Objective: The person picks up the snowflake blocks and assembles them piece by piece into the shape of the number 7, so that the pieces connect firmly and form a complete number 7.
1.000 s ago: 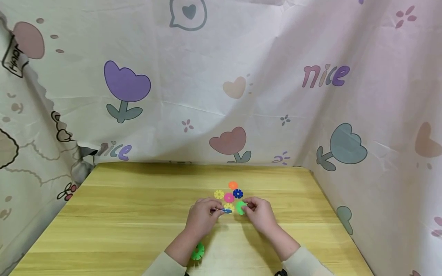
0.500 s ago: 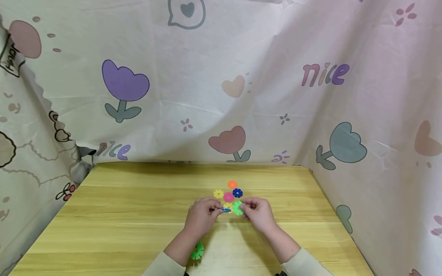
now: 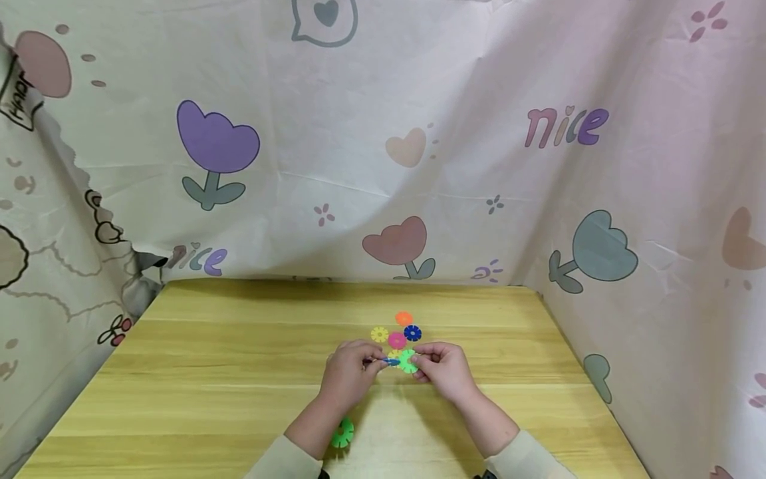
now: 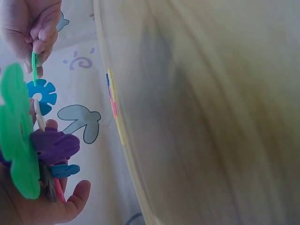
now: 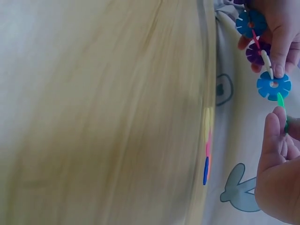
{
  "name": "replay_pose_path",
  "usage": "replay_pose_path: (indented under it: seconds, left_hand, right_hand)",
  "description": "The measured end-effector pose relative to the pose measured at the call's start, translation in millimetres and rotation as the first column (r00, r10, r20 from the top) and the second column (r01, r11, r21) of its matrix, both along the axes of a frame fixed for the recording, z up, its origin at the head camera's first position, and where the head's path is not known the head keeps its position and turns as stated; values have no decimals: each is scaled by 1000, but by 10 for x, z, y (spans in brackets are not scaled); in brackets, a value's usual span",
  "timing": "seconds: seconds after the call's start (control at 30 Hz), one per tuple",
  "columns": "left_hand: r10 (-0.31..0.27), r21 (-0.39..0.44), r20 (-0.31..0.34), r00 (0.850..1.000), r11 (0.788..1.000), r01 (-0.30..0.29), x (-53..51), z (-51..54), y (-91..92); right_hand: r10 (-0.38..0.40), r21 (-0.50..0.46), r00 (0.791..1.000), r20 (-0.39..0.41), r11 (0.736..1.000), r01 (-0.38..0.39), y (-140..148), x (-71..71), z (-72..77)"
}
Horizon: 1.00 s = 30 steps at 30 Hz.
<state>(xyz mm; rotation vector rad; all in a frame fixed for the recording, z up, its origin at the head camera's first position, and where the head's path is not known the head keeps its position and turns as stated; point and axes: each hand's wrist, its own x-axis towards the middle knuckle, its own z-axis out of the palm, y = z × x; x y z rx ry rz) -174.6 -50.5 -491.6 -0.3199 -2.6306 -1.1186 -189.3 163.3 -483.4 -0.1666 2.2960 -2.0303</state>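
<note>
My left hand (image 3: 353,372) grips a chain of interlocked notched plastic discs. In the left wrist view a large green disc (image 4: 18,140), a purple disc (image 4: 55,145) and smaller blue and pink edges show around the palm. At the chain's far end are a white disc (image 5: 266,63), seen edge-on, and a light blue disc (image 5: 263,86). My right hand (image 3: 445,369) pinches a single green disc (image 3: 404,367) between thumb and fingers. Its edge meets the rim of the light blue disc; whether their slots interlock, I cannot tell.
Beyond the hands, an orange disc (image 3: 403,319), a dark blue disc (image 3: 417,334), a pink disc (image 3: 395,341) and a yellow disc (image 3: 375,338) lie on the wooden table (image 3: 239,372). Another yellow one is partly hidden. Printed cloth (image 3: 323,133) hangs behind and at both sides.
My right hand has brought the green disc leftward and turned its face more to the head camera, up to the blue disc. The left hand has stayed nearly still.
</note>
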Motion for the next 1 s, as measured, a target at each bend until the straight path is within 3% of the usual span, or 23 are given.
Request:
replay_pose_path:
  seconds: [0.47, 1.0]
  left_hand:
    - [3, 18, -2, 1000, 1000, -2, 7, 31, 37]
    - [24, 8, -60, 998, 1000, -24, 30, 49, 25]
  right_hand:
    - [14, -39, 999, 42, 999, -12, -17, 12, 26]
    - [-18, -50, 999, 33, 999, 19, -85, 13, 30]
